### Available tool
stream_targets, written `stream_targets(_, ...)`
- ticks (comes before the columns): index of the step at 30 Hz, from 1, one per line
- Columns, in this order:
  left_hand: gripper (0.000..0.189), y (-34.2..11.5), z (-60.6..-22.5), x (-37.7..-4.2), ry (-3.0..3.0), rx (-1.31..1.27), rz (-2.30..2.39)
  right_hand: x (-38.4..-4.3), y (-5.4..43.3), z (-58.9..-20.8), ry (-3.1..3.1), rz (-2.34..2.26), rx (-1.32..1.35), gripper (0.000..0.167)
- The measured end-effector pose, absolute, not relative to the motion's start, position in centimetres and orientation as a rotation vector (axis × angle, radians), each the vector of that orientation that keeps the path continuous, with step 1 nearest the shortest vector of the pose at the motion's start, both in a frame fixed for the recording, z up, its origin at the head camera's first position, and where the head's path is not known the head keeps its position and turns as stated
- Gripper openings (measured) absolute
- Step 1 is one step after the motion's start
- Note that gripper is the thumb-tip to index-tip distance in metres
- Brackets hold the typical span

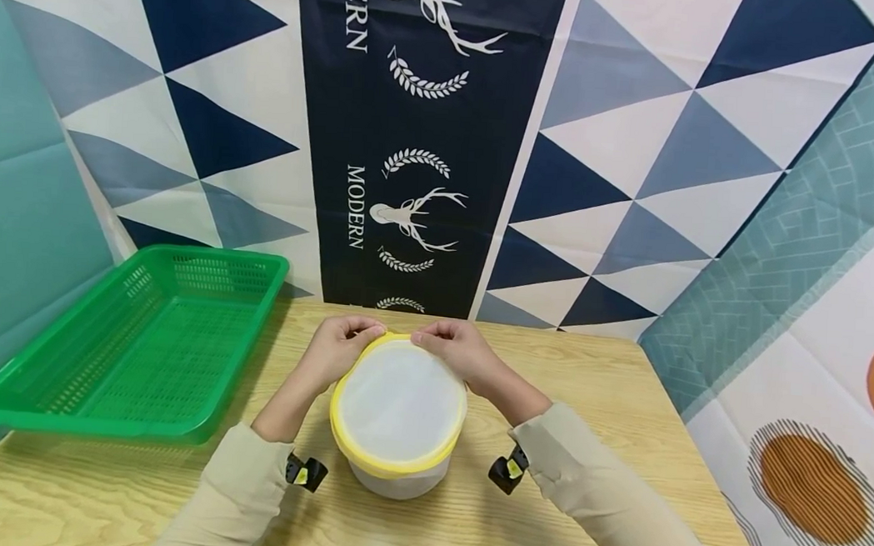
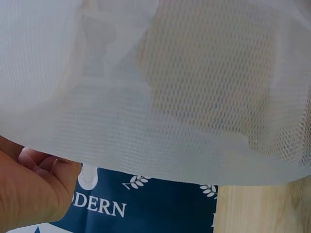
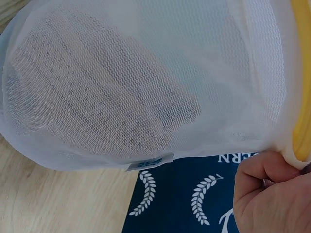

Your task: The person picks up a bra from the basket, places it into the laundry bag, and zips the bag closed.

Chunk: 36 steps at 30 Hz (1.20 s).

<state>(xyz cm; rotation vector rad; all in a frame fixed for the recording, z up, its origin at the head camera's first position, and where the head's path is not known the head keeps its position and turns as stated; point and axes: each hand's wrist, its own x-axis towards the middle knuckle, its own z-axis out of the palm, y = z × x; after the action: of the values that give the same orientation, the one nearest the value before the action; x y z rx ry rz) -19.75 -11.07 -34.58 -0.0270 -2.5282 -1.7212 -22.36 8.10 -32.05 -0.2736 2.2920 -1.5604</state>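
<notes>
A round white mesh laundry bag (image 1: pixel 402 400) with a yellow band around its top edge stands on the table in the head view. At the band's far side, my left hand (image 1: pixel 338 346) pinches the edge between thumb and fingers. Slightly to the right, my right hand (image 1: pixel 458 349) pinches that same edge. Mesh (image 2: pixel 209 87) fills most of the left wrist view and partly covers the left hand (image 2: pixel 36 194). In the right wrist view, the right hand (image 3: pixel 277 194) grips cloth beside the yellow band (image 3: pixel 301 87); a small label (image 3: pixel 150 163) hangs from the bag's side.
A green plastic basket (image 1: pixel 283 272) with perforated walls sits on the left of the wooden table (image 1: pixel 584 449). Behind the table's back edge hangs a patterned cloth (image 1: pixel 416 121) with triangles and deer heads. Another patterned cloth (image 1: pixel 798 395) borders the right side.
</notes>
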Motion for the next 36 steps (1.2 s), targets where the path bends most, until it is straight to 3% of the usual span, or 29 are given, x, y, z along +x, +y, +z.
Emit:
stream_targets(6,0.023,-11.0,-34.6,-19.6,-2.52,-0.07,-1.708,-22.4,8.3,-32.1,2.329,-1.527,-0.304,0.025)
stream_targets(19,0.02,-10.6,-33.8,-19.6,-2.578,-0.207,-1.66,-23.5,8.3,-31.5,2.335,-1.267,-0.679,0.024)
stream_targets(36,0.02,-10.6,-34.4,-19.5,-2.544,-0.143,-1.658,-23.2,8.6,-32.3,2.27,-1.4,-0.587,0.022)
